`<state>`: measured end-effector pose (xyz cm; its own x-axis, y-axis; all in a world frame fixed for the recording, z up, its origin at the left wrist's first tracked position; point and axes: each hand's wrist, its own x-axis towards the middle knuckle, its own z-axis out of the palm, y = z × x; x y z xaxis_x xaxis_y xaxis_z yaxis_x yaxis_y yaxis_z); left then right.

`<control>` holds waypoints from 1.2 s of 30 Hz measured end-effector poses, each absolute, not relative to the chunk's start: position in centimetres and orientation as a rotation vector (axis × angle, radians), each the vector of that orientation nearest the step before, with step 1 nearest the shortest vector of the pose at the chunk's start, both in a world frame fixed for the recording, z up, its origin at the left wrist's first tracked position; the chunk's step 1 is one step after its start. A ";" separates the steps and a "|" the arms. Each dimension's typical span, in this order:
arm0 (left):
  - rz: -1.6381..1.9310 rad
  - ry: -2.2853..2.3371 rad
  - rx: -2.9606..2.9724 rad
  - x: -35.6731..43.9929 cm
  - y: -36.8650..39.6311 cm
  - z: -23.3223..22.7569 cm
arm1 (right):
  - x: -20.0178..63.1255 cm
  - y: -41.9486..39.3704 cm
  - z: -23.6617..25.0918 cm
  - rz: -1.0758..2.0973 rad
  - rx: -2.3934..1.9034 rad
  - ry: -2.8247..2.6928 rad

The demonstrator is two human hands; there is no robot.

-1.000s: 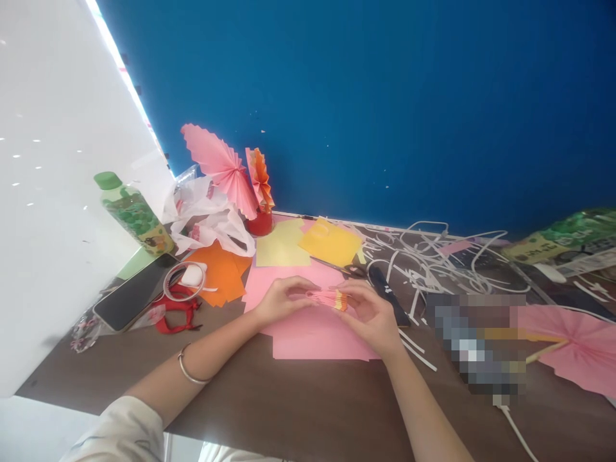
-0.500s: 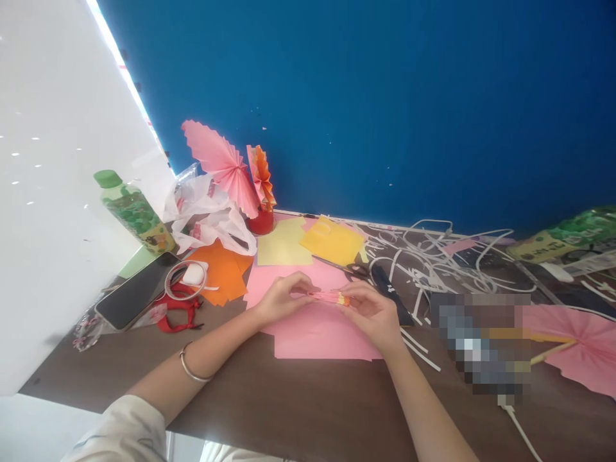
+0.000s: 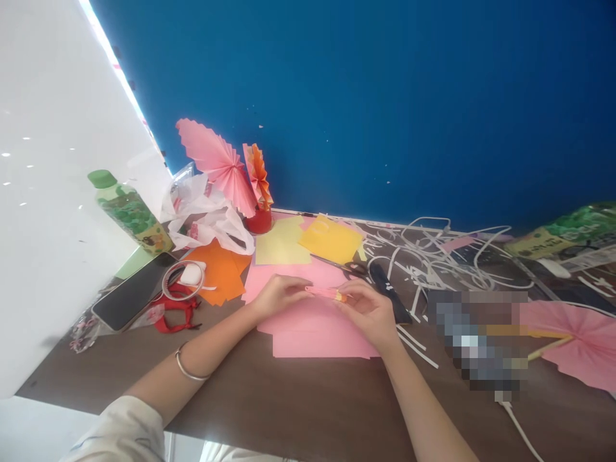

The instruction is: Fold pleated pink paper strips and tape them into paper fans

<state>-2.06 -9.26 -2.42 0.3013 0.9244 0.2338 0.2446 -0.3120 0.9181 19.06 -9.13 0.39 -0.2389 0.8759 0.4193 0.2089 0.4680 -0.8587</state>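
Left hand (image 3: 276,296) and right hand (image 3: 368,311) pinch opposite ends of folded pink paper strip (image 3: 326,293). Strip compressed flat, long axis running hand to hand, orange-yellow tip toward right hand. Strip held just above pink sheet (image 3: 312,330) on bench (image 3: 298,398). Scissors (image 3: 344,266) and dark handle just beyond right hand. Orange paper (image 3: 224,273), tape roll (image 3: 183,280), phone (image 3: 129,292) outboard of left hand. White paper trimmings (image 3: 433,256) beyond right hand.

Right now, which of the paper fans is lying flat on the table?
The big pink fan at the far right lies flat on the table. The pink fan and orange fan by the wall stand upright.
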 end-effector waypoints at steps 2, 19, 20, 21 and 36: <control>1.038 1.066 1.815 -2.2 -9.3 -2.2 | 19.2 -9.1 0.2 0.817 -0.928 -1.729; 0.925 1.035 2.118 -2.0 -10.2 -0.7 | 19.5 -9.2 0.5 0.997 -0.963 -1.689; 0.920 1.039 2.153 -2.0 -10.2 -0.9 | 19.6 -9.2 0.5 1.018 -0.960 -1.689; 0.918 1.035 2.199 -1.9 -10.2 -1.0 | 19.6 -9.3 0.5 1.045 -0.954 -1.683; 1.114 1.158 2.614 -2.3 -10.0 -2.7 | 18.9 -9.6 0.2 1.463 -0.985 -1.507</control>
